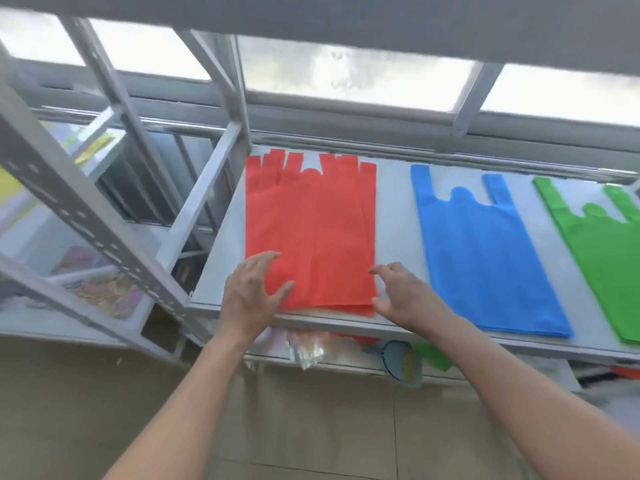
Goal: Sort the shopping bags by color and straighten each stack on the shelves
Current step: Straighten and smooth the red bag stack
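Red stack (311,230) of matte, vest-shaped bags lay flat at the metal shelf's (394,237) left end, handles fanned unevenly. Left hand (249,289) pressed spread-fingered on its near-left corner, right hand (405,296) was loose, gripping nothing, at the near-right corner. Blue stack (478,265) sat mid-shelf

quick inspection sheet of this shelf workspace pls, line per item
surface: pale shelf board, three stacks lying flat side by side
job's things: red bags fanned, handles uneven at the far end; blue bags look squared; green bags cut off by the frame edge
clutter: packets and a blue item on the lower shelf
grippers: left hand spread on the red stack's near left corner; right hand open at its right edge, contact unclear
cables: nothing seen
surroundings: window behind, second rack at the left, floor below
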Tool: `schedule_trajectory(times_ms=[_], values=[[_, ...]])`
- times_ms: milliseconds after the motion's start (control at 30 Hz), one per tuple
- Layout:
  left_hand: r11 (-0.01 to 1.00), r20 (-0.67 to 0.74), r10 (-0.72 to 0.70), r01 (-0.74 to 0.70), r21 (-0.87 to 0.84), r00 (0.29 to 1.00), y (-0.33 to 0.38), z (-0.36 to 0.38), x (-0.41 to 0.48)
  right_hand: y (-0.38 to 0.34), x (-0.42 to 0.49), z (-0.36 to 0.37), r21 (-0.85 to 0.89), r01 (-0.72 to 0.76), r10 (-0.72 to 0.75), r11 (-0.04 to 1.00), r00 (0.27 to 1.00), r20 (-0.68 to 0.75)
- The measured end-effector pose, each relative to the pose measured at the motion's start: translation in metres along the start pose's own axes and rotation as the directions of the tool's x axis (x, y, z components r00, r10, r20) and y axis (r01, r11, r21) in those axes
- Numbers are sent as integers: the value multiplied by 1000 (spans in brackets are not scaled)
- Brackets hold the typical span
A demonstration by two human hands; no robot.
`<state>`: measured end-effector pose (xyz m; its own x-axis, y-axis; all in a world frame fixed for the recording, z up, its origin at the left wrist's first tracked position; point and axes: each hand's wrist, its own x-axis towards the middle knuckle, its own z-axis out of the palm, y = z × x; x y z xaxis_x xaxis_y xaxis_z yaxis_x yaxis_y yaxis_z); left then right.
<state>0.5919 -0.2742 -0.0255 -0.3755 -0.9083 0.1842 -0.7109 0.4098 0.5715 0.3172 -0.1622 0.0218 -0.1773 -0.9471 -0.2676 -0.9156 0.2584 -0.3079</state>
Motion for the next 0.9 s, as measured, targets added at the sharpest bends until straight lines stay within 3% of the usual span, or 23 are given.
schedule_trajectory(times_ms=[133,300,400,533,600,700,800,900], values=[[980,54,122,-129,155,991,-5,21,-3,-9,9,11,-66,-25,22,998,999,-39],[944,193,293,-316,98,936,19,42,1,-9,14,15,60,-59,67,997,987,-143],[928,201,330,-356,107,922,31,42,4,-3,18,20,249,-57,100,967,982,-160],[902,179,377,-404,151,909,30,38,5,4,26,18,538,-140,235,831,965,-113],[945,139,302,-316,90,943,33,36,6,6,31,21,669,-185,304,720,950,-65],[995,15,75,-74,-67,997,42,35,6,5,39,23,848,-252,366,467,928,74],[942,-83,-175,142,-304,981,50,32,12,2,46,18,933,-291,333,211,919,211],[856,-150,-324,222,-467,934,45,28,24,-2,48,12,925,-316,289,211,924,249]])
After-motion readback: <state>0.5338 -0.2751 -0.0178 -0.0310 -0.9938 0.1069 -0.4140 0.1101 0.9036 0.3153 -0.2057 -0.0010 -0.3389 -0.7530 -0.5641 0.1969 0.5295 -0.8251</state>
